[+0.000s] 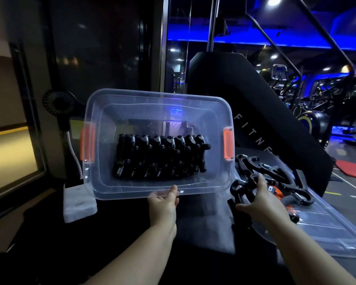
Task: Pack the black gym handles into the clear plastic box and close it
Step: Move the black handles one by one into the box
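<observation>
The clear plastic box [99, 112] with orange latches is tilted up toward me, its opening facing the camera. Several black gym handles [158, 157] with metal springs lie packed in a row inside it. My left hand [164, 200] grips the box's near rim, thumb on the edge. My right hand [261, 197] rests on a loose pile of black handles [255, 171] to the right of the box, its fingers curled on one of them. The clear lid [321, 229] lies flat under that pile.
A white block [79, 204] with a small black fan [59, 103] on a white stalk stands left of the box. A black fitness machine [255, 112] rises behind. The surface is dark. Gym equipment fills the blue-lit background at right.
</observation>
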The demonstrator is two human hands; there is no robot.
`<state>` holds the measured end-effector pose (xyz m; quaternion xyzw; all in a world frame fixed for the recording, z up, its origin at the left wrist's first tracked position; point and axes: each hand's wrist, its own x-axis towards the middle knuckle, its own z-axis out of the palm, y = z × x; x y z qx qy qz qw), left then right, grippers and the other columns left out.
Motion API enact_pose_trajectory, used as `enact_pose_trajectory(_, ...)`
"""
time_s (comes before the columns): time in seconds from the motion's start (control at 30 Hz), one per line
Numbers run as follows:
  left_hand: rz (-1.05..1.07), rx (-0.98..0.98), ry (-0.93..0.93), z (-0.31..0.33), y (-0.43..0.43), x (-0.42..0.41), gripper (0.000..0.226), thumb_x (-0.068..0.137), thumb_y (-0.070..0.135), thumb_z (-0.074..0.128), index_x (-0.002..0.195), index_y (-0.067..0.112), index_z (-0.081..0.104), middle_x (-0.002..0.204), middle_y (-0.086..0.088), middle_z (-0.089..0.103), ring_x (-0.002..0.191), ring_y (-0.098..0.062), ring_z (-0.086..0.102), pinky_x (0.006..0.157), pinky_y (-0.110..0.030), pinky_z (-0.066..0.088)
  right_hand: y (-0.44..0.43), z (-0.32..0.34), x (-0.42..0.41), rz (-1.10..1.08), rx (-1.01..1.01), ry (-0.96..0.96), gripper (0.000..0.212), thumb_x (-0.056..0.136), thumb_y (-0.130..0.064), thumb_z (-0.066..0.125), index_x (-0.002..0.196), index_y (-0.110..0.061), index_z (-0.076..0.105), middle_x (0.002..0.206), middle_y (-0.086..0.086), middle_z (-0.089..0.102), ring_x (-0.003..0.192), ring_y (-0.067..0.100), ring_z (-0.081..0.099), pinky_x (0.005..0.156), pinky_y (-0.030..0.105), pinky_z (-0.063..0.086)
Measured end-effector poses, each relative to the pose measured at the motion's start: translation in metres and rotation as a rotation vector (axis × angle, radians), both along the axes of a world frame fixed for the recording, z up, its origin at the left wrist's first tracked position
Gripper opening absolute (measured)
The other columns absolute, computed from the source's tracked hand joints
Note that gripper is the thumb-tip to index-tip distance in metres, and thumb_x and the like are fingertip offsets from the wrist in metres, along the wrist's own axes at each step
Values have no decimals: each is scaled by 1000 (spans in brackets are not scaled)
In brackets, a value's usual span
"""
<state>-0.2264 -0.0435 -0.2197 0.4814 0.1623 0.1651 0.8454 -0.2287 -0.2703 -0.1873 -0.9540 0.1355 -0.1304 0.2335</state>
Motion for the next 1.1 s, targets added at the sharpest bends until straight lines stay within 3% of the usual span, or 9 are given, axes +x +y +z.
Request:
enact_pose_trajectory(0.17,7,0,24,-3,4,-6,30,82,13,73,99,8,49,93,-15,68,80,-18,66,76,-28,50,2,-7,-11,-24,46,-93,121,70,-40,80,152,-20,-7,126,15,60,110,34,58,75,34,41)
enact_pose_trajectory(0.37,-2,-67,-4,1,8,-10,37,87,9,66,114,6,41,98,-20,68,80,-17,66,67,-23,51,7,-8,-24,-17,59,-138,113,72,-37,79,150,-25,-2,119,17,62,103,36,60,70,37,40)
enact_pose_trajectory(0.57,-7,-71,-36,5,12,-15,13,96,14,52,102,10,41,82,-14,69,86,-23,67,69,-28,53,12,-5,-32,-20,97,-163,111,73,-31,80,150,-29,0,118,17,63,95,36,62,65,35,38)
enact_pose_trajectory(0.73,73,-42,-7,1,20,-14,13,96,16,51,103,9,43,97,-17,64,87,-18,64,69,-24,50,19,-5,-40,-41,112,-176,117,73,-32,79,151,-29,-8,118,20,62,100,38,61,67,35,38)
enact_pose_trajectory(0.9,87,-29,-41,1,27,-14,20,96,13,52,112,4,44,93,-15,64,83,-17,64,67,-24,50,18,-1,-45,-45,148,-169,105,77,-32,75,150,-31,-1,102,18,64,91,37,62,65,35,38)
enact_pose_trajectory(1.1,56,-47,-79,3,33,-17,10,99,18,45,104,9,47,84,-10,67,86,-20,66,69,-28,50,20,7,-38,1,220,-216,62,92,-48,51,144,-34,19,60,-1,58,59,19,49,56,33,34)
